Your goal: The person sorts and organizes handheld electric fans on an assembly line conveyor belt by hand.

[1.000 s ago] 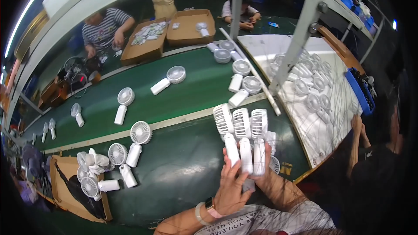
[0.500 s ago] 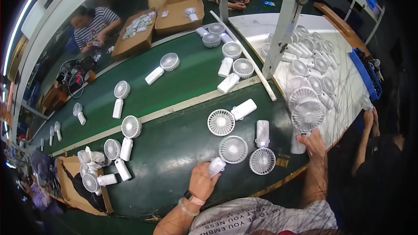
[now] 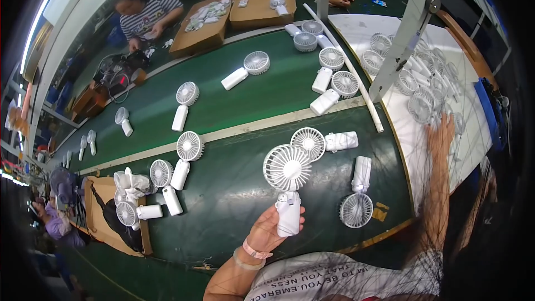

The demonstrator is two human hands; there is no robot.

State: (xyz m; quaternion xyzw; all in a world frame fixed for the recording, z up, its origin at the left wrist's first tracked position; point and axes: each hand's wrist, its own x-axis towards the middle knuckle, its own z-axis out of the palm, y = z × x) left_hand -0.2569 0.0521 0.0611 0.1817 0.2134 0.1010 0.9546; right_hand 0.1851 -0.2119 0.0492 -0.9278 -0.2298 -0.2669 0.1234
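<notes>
My left hand (image 3: 267,228) grips the handle of a white handheld fan (image 3: 288,168), held up over the green table, its round grille partly covering another white fan (image 3: 308,144) that lies behind. To the right of it, one more white fan (image 3: 356,210) lies with its grille toward me. My right hand (image 3: 441,134) reaches to the near side of a heap of white fans (image 3: 426,67) on the white board. Its fingers close at the lower end of a fan (image 3: 421,107); the handle is mostly hidden.
A green belt (image 3: 223,100) with several fans runs behind the table. A white tube (image 3: 348,69) and grey post (image 3: 404,44) stand by the board (image 3: 356,28). At left, a cardboard box (image 3: 100,189) holds fans and black cloth. Co-workers sit beyond; a blue crate (image 3: 490,114) is far right.
My left hand has lifted its fan off the table and turned it upright. My right hand has carried a fan away to the right, into the heap. The view has shifted.
</notes>
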